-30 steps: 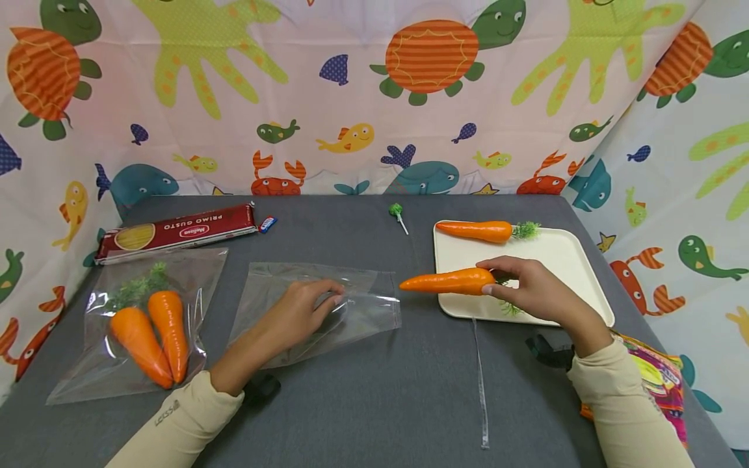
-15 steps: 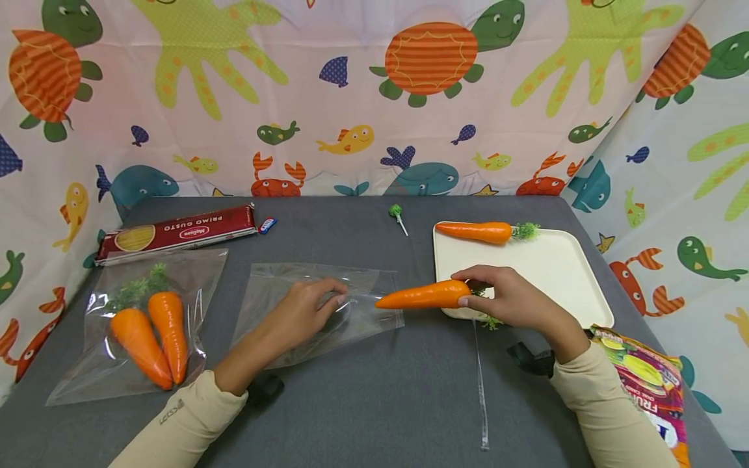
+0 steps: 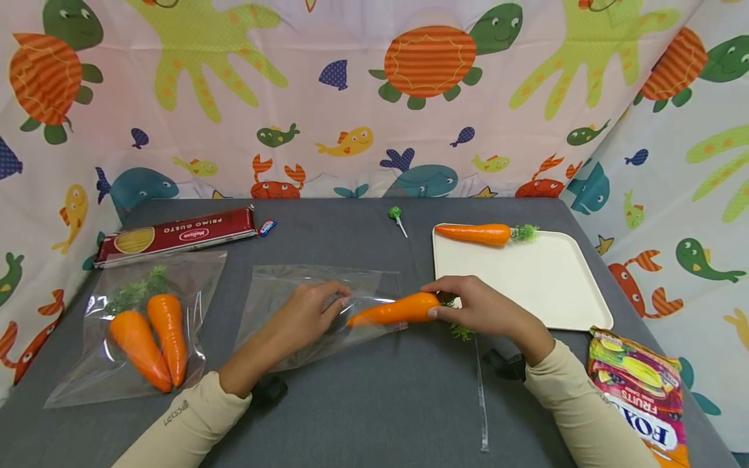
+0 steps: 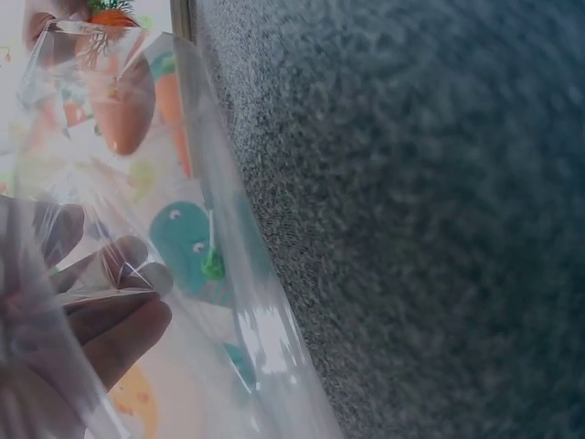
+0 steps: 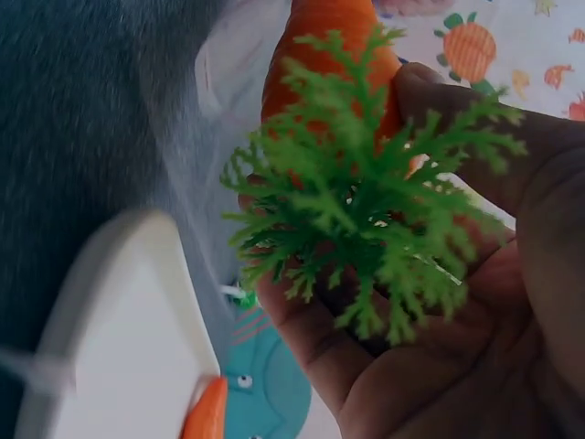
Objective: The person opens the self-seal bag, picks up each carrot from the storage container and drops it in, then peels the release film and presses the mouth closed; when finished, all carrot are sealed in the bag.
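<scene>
My right hand point(image 3: 482, 309) grips an orange carrot point(image 3: 392, 312) near its leafy end, the tip pointing left. Green fronds point(image 5: 366, 201) spread over the palm in the right wrist view. The carrot's front half lies within the mouth of a clear plastic bag point(image 3: 281, 286), its tip paler behind the film. My left hand point(image 3: 301, 312) pinches that bag's film between thumb and fingers, just left of the tip. In the left wrist view the carrot point(image 4: 123, 110) shows through the raised bag mouth, coming toward the left fingers point(image 4: 128, 338).
A cream tray point(image 3: 544, 279) with another carrot point(image 3: 474, 233) stands right. Left lies a clear bag point(image 3: 199, 273) holding two carrots point(image 3: 139, 344), below a red pasta pack point(image 3: 175, 236). Around are a blue sweet point(image 3: 266, 227), green lollipop point(image 3: 395, 213), clear strip point(image 3: 482, 403) and sweets bag point(image 3: 638, 390).
My right hand has brought the carrot leftward and slightly down from over the tray, and its tip has passed into the bag mouth. My left hand has barely moved, still pinching the bag.
</scene>
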Demonstrator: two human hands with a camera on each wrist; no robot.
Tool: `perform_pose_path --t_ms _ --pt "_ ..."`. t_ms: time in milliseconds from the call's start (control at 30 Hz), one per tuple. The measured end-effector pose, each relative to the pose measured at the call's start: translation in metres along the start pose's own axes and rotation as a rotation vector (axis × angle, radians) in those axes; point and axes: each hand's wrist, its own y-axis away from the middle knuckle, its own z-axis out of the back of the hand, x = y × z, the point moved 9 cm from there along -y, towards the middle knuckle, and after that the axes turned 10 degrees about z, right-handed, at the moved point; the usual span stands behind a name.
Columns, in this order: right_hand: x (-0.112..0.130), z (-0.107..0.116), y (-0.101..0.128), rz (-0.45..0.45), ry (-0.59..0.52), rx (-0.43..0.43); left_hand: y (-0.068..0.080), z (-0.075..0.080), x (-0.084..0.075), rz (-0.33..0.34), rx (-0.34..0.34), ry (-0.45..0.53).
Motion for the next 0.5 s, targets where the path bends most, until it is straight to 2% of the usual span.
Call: perform_pose_path --t_ms 200,500 --pt "0.004 -0.013 -0.009 0.020 -0.018 0.024 0.001 -0.004 0.000 0.021 0.034 0.008" --pt "0.008 -0.026 -0.024 0.028 -0.020 0.054 0.001 -0.002 -0.003 0.018 0.019 0.000"
